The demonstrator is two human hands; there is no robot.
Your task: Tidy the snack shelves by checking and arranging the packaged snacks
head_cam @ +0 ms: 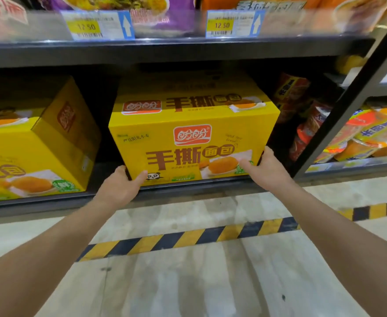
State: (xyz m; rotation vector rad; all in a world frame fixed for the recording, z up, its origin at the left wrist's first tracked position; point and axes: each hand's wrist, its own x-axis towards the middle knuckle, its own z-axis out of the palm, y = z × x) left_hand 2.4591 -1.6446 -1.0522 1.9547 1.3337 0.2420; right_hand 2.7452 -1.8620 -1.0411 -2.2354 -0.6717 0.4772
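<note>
Both bare hands hold a yellow box (188,138) standing at the front edge of the bottom shelf (188,187). The left hand (119,188) closes its grip on the box's lower left corner; the right hand (266,172) clasps the lower right corner. A second box (35,152) stands apart, further left along the shelf.

Both bare forearms reach forward, converging slightly. The left hand (119,187) and right hand (266,169) face each other, fingers curled, thumbs pointing inward, clamped around something between them.
</note>
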